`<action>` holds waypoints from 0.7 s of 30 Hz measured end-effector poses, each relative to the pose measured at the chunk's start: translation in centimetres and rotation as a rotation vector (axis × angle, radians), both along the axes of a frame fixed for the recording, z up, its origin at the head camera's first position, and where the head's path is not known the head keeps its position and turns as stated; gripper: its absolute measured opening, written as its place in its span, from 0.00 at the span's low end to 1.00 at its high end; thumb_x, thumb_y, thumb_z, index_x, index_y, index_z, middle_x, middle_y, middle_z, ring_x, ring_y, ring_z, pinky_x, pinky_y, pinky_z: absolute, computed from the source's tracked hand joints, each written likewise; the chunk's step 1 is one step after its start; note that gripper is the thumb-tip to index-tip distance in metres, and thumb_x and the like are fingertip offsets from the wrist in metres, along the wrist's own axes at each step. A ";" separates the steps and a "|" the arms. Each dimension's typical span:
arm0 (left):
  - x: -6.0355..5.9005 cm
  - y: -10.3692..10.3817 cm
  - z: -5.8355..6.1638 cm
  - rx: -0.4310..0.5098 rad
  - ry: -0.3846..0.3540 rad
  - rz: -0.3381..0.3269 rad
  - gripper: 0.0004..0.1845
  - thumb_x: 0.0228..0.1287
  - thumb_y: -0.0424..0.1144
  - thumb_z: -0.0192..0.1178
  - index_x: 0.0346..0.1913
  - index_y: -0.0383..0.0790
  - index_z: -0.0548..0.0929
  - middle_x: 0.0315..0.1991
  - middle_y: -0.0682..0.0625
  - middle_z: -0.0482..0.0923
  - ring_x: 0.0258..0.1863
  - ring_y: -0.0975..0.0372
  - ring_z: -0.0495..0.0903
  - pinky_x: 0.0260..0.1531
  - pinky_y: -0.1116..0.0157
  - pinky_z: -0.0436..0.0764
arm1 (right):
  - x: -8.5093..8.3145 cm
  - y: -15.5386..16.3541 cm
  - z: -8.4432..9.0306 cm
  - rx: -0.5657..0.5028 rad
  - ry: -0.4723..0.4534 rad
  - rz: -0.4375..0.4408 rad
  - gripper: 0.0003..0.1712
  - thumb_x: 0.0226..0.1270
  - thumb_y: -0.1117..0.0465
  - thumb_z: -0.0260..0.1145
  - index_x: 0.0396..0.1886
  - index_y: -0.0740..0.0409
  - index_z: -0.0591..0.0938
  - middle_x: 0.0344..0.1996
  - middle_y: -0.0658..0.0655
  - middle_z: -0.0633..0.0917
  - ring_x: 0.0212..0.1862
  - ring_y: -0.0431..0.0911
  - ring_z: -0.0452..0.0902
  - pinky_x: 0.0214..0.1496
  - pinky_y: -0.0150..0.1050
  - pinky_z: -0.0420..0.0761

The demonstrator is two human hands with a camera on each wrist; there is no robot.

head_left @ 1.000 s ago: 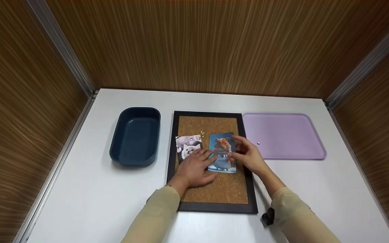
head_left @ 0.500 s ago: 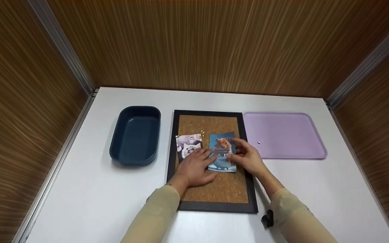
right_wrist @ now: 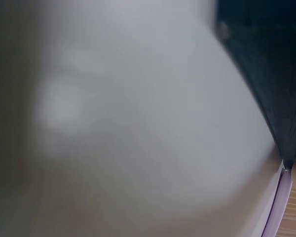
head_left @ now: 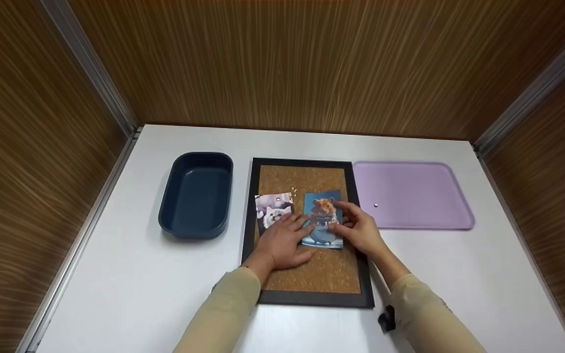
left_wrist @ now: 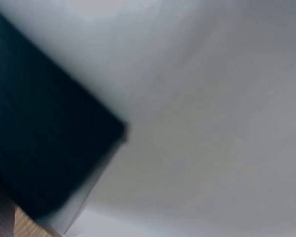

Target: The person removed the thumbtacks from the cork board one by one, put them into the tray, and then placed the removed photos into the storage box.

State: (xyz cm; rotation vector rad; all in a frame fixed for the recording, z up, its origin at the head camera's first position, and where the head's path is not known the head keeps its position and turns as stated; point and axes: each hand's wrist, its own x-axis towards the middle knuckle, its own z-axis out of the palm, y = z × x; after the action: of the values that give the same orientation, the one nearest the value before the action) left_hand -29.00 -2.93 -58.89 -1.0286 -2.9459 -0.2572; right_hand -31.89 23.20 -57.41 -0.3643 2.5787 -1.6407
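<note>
My left hand (head_left: 285,242) lies flat with spread fingers. It covers the lower part of a cat picture card (head_left: 273,203), and its fingertips press the left edge of a hamster picture card (head_left: 322,230). Both cards lie on a cork board (head_left: 312,279) with a black frame. The right hand (head_left: 361,229) pinches the hamster card's right edge, thumb on its face and index finger near the upper corner. A small round pin (head_left: 278,199) shows at the top of the cat card. Both wrist views show mostly blurred white tabletop and a dark corner.
Left of the board stands a deep dark-blue tray (head_left: 163,215). A lilac tray (head_left: 422,196) lies on the right, with a small silvery pin (head_left: 375,205) near its left side. Tiny shiny bits (head_left: 294,190) sit on the cork above the cards. A black object (head_left: 387,318) lies by the right sleeve.
The right index finger has slid slightly down the hamster card's right edge. The left hand and both cards keep their places; the head view has tilted a little.
</note>
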 end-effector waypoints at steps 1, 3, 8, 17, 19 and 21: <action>0.0 0.0 0.0 0.000 0.000 0.001 0.41 0.76 0.71 0.45 0.83 0.55 0.67 0.83 0.50 0.61 0.81 0.53 0.60 0.81 0.55 0.55 | 0.0 0.0 0.0 0.007 -0.004 -0.006 0.38 0.63 0.64 0.81 0.72 0.59 0.79 0.45 0.64 0.87 0.42 0.51 0.81 0.41 0.28 0.81; 0.0 -0.1 0.0 -0.004 0.000 0.002 0.41 0.76 0.72 0.45 0.83 0.55 0.67 0.83 0.50 0.61 0.81 0.53 0.60 0.81 0.56 0.55 | 0.0 -0.1 0.0 0.020 -0.014 -0.014 0.37 0.63 0.62 0.81 0.72 0.58 0.79 0.44 0.62 0.87 0.42 0.49 0.81 0.41 0.29 0.82; 0.1 -0.2 0.0 -0.010 -0.006 0.004 0.41 0.76 0.72 0.45 0.83 0.55 0.66 0.83 0.50 0.60 0.82 0.53 0.59 0.82 0.56 0.54 | 0.0 -0.3 0.1 0.021 -0.039 -0.019 0.38 0.64 0.59 0.82 0.72 0.59 0.78 0.46 0.60 0.88 0.44 0.49 0.82 0.43 0.30 0.83; 0.2 -0.4 0.0 0.007 -0.022 0.013 0.41 0.76 0.71 0.45 0.84 0.55 0.65 0.83 0.49 0.59 0.82 0.53 0.57 0.82 0.56 0.54 | 0.1 -0.5 0.0 0.026 -0.067 -0.044 0.39 0.65 0.60 0.80 0.74 0.62 0.76 0.47 0.60 0.87 0.44 0.49 0.82 0.43 0.30 0.83; 0.3 -0.5 0.0 0.009 -0.019 0.012 0.41 0.76 0.71 0.45 0.84 0.55 0.65 0.83 0.48 0.59 0.82 0.54 0.57 0.81 0.56 0.54 | 0.1 -0.6 -0.1 0.031 -0.063 -0.045 0.40 0.66 0.60 0.80 0.75 0.63 0.75 0.47 0.61 0.87 0.44 0.49 0.82 0.43 0.30 0.83; 0.3 -0.5 -0.1 0.006 -0.011 0.010 0.41 0.76 0.71 0.45 0.84 0.55 0.65 0.83 0.48 0.59 0.83 0.54 0.57 0.81 0.56 0.54 | 0.0 -0.6 -0.3 0.039 -0.057 -0.046 0.41 0.66 0.60 0.80 0.75 0.64 0.74 0.47 0.62 0.87 0.44 0.48 0.82 0.43 0.30 0.83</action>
State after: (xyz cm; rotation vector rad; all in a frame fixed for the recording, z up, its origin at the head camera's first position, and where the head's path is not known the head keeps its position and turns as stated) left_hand -28.71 -3.42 -58.96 -1.0143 -2.9575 -0.2728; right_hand -31.87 22.61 -57.68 -0.2540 2.5916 -1.5881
